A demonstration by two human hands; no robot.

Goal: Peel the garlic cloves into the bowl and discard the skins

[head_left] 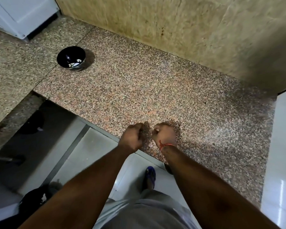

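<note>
Speckled granite countertop (139,90) carries a black bowl (71,59), well apart from both hands, with a few pale peeled cloves (76,63) inside. The left hand (131,139) is curled shut; the right hand (165,134) is pinched on something pale, probably a garlic clove. Such a clove is judged light, firm and slippery, its skin papery; it is best gripped at its ends.
</note>
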